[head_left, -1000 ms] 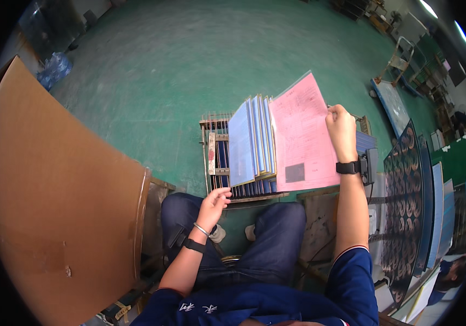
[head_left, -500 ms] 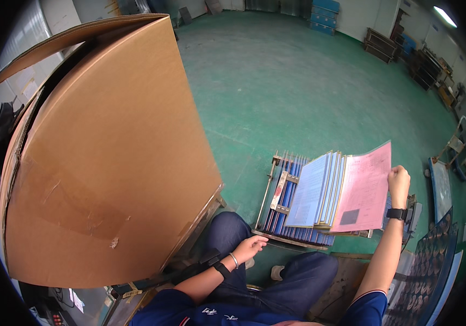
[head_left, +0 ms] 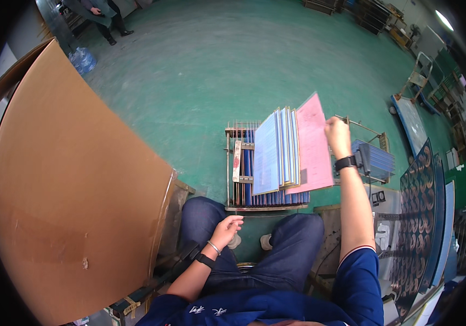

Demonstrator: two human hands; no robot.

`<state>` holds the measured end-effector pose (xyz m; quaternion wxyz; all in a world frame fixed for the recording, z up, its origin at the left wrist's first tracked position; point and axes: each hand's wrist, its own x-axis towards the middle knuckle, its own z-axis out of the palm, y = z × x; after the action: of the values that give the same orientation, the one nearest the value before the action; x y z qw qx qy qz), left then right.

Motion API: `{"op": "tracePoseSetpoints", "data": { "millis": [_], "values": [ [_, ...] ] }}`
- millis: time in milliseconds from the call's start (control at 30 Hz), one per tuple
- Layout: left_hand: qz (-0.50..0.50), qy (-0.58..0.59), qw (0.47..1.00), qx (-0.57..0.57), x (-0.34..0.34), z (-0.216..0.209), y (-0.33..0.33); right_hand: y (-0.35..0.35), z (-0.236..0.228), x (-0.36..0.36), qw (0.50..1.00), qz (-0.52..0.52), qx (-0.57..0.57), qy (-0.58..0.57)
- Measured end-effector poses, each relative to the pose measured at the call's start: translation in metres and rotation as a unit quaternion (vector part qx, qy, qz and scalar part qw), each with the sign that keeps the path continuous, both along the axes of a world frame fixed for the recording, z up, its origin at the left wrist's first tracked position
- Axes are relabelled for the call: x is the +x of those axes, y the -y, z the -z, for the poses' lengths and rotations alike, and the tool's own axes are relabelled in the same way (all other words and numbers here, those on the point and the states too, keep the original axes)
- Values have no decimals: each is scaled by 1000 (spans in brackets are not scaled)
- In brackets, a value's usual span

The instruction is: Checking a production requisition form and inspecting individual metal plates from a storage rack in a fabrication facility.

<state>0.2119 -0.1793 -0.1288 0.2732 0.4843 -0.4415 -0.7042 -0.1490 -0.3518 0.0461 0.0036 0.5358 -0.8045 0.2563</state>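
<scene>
Currently, the pink sheet (head_left: 312, 136), grasped at its outer edge by the right hand (head_left: 338, 135), angles out over the right edge of the rack (head_left: 268, 207), not yet clear of the blue sheets (head_left: 267, 155) still there, while the left hand (head_left: 225, 232) hangs empty near the front-left corner.

Markings as resolved in my head view.
On the dark blue shirt (head_left: 255, 305), at the left of the chest, I register two white characters (head_left: 195, 310) side by side. The leftmost blue sheet (head_left: 266, 157) carries close-set print, too fine for me to read; the pink sheet (head_left: 313, 141) shows faint marks. A pale bar (head_left: 237, 162) bears an illegible red marking.
</scene>
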Motion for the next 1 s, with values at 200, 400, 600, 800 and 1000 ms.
{"op": "tracePoseSetpoints", "data": {
  "millis": [200,400,600,800,1000],
  "values": [
    [-10,8,1000,0,2,-1,-1,-12,44,-8,991,-42,31,122],
    [-100,0,995,-16,27,7,43,-54,78,-97,968,42,-76,237],
    [-167,28,986,4,3,26,124,-90,174,-181,989,94,1,115],
    [-182,72,979,-58,-50,102,170,-72,279,-223,967,172,49,184],
    [-311,43,949,22,-85,108,181,-81,310,-267,857,231,-13,461]
  ]
}}
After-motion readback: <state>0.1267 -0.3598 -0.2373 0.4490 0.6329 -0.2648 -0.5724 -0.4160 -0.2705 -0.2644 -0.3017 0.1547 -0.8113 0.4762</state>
